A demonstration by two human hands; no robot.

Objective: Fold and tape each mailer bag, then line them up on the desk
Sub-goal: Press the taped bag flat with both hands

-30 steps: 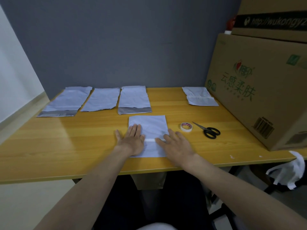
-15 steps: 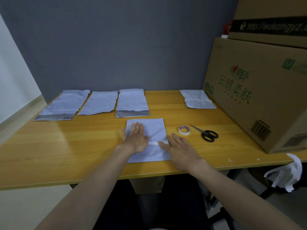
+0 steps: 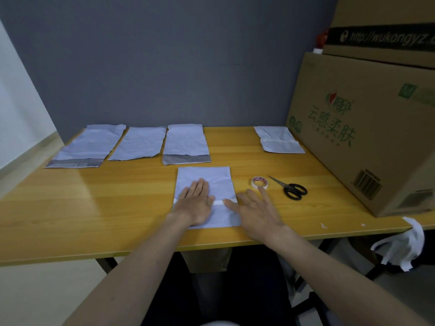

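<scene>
Left hand [image 3: 196, 203] flat, palm down, on the mailer bag [image 3: 207, 180] at the near middle of the desk [image 3: 94, 203], fingers straight and together, pointing away, gripping nothing. Forearm runs in from the near left. Right hand [image 3: 255, 210] also flat and spread, fingers straight, thumb tip on the bag's right edge by the white strip [image 3: 219, 202], the rest over bare desk, longest fingertip just beside the tape roll [image 3: 259, 182]. Holds nothing. Scissors [image 3: 290, 188] right of the roll. Three unfolded bags [image 3: 141, 143] in a row at the far left; one folded bag [image 3: 277, 142] far right, beside the cardboard box [image 3: 367, 128].
</scene>
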